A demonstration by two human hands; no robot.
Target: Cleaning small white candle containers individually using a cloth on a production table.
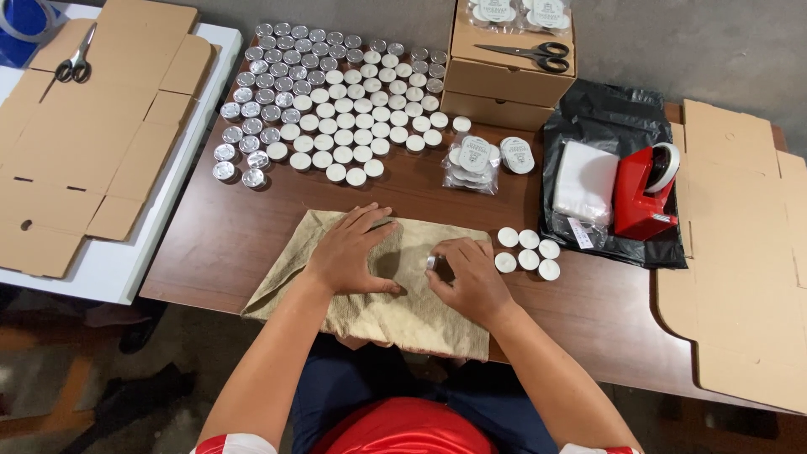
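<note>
My left hand (pixel 351 252) lies flat, fingers spread, on a tan cloth (pixel 370 311) spread over the brown table (pixel 210 244). My right hand (pixel 466 273) rests on the same cloth and pinches a small silver tealight cup (pixel 432 262) between thumb and fingers. Just right of that hand sit several white tealights (pixel 527 250) in a small cluster. Many more tealights (pixel 336 109), some silver side up and some white side up, lie in rows at the back of the table.
Clear bags of packed tealights (pixel 473 161) lie near stacked cardboard boxes (pixel 508 80) with black scissors (pixel 530 55) on top. A red tape dispenser (pixel 643 193) and white bags (pixel 584 181) sit on black plastic. Flat cardboard blanks (pixel 740 252) lie right and left (pixel 84 134).
</note>
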